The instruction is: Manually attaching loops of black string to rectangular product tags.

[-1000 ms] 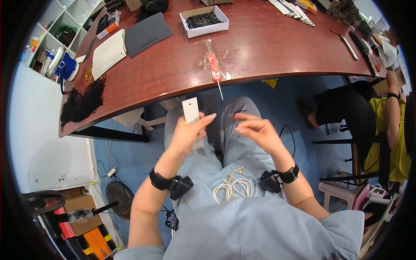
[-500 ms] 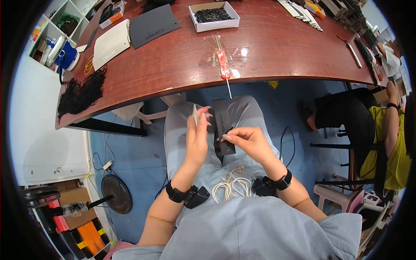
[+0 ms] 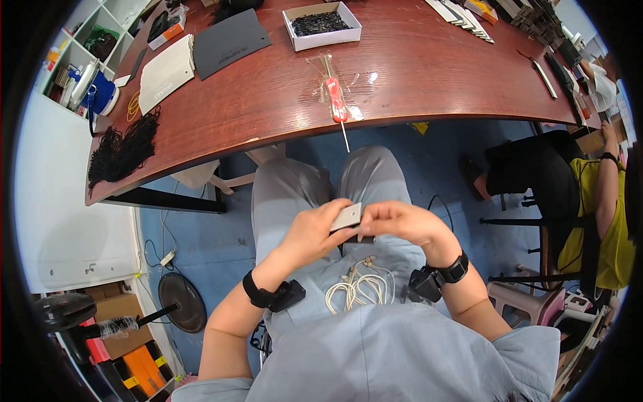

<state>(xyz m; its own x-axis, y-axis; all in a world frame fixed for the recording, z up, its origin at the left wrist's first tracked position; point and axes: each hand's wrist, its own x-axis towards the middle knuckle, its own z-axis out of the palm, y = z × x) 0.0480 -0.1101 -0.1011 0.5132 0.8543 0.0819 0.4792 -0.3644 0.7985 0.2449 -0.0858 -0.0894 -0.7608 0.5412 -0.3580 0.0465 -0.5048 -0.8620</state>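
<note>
Over my lap, my left hand (image 3: 311, 232) is closed on a small light-grey hang tag (image 3: 346, 216) with a hole near its end. My right hand (image 3: 396, 224) meets it from the right, with thumb and forefinger pinched by the tag's end; whatever they hold is too small to make out. A bit of a black tag (image 3: 366, 239) shows under the hands, the rest hidden. Ahead, a red-handled tool (image 3: 336, 100) with a thin metal shaft lies on clear plastic, its tip jutting past the table edge.
On the red-brown table (image 3: 395, 74) lie a black string bundle (image 3: 124, 151), beige tags (image 3: 166, 77), dark tags (image 3: 231, 43) and a white box (image 3: 323, 41) of small black pieces. A coiled white cable (image 3: 355, 288) rests on my lap. At right sits a person in yellow (image 3: 606, 228).
My hands have come together. The light tag, seen edge-on before, now shows its face. The black tag that lay long across my lap is mostly out of sight beneath my hands.
</note>
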